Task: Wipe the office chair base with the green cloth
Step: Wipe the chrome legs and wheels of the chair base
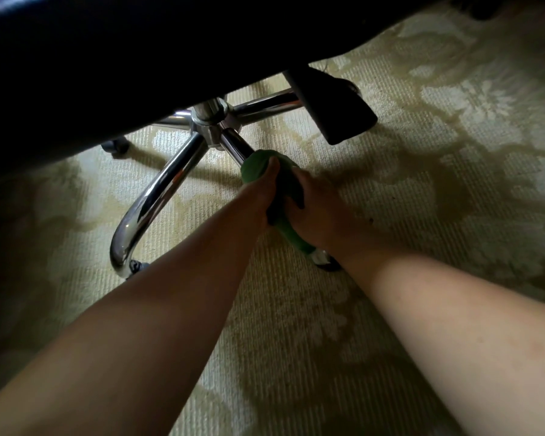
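Evidently I had left hand (266, 196) and right hand (315, 212) both clenched round green cloth (254, 166), wrapped on near leg of chair base (208, 124). Risk I judged: hard tug could roll caster (325, 263), chair lurching.

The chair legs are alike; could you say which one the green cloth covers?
The leg heading lower right, inside the green cloth; the others are bare chrome.

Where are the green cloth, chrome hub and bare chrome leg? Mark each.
green cloth (255, 167): head view, upper end.
chrome hub (209, 119): head view, its middle.
bare chrome leg (161, 191): head view, mid-length.
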Demonstrator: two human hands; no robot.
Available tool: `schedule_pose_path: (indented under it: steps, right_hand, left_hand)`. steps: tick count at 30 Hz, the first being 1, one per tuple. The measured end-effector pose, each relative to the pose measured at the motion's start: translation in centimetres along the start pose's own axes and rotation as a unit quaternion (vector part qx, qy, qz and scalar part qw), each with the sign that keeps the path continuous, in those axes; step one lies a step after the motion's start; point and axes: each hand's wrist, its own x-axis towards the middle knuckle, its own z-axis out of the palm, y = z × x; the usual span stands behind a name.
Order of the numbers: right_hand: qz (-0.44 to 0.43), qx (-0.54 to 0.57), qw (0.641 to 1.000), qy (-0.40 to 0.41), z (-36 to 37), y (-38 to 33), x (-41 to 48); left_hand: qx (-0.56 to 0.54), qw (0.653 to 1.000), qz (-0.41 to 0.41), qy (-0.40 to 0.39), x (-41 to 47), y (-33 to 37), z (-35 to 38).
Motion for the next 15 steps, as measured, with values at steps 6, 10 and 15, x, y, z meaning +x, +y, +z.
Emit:
schedule_pose_path:
  steps: [6,10,15]
  right_hand:
    - [-0.058,-0.105,0.993,0.022,0.7,-0.3,-1.2]
    - [-0.078,-0.136,0.988,0.017,1.0,0.2,-1.2]
    - [-0.088,-0.132,0.987,0.013,1.3,0.3,-1.6]
  left_hand:
    - [0.030,0.998,0.021,0.045,-0.6,2.1,-0.4]
    - [0.061,0.996,0.019,0.063,0.0,3.3,-0.5]
    - [0.064,0.994,0.014,0.087,0.4,5.2,-1.1]
